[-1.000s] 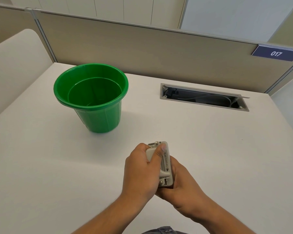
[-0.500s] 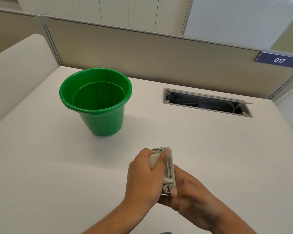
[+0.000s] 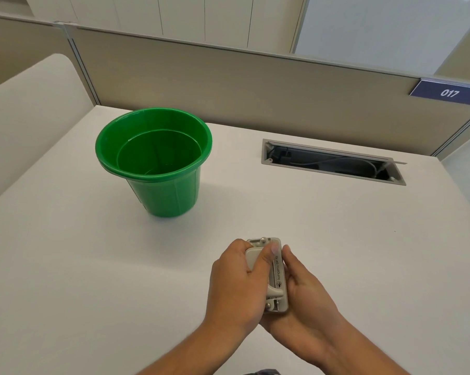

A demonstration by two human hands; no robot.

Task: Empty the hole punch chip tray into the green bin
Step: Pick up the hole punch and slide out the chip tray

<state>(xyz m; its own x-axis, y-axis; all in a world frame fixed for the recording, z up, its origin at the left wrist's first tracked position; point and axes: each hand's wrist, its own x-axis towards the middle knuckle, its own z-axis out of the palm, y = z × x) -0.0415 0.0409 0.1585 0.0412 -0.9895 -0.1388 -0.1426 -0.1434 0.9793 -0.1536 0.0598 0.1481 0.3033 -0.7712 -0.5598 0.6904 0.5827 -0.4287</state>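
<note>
A small beige hole punch [image 3: 277,277] lies lengthwise between both hands near the desk's front middle. My left hand [image 3: 236,285] wraps over its top lever, thumb across the handle. My right hand [image 3: 304,296] cups it from the right and below, fingers along its side. The chip tray on the underside is hidden. The green bin [image 3: 154,161], a round plastic bucket, stands upright on the desk to the far left of the hands, open and apparently holding nothing.
The white desk [image 3: 363,253] has an open cable slot [image 3: 332,161] at the back right. A beige partition [image 3: 228,82] with a blue "017" sign [image 3: 448,92] runs along the far edge. A white curved divider [image 3: 25,117] borders the left side.
The hands and punch stay at the same spot on the desk. My right hand has shifted its hold, its fingers now reaching further up along the punch's right side. The view has tilted slightly.
</note>
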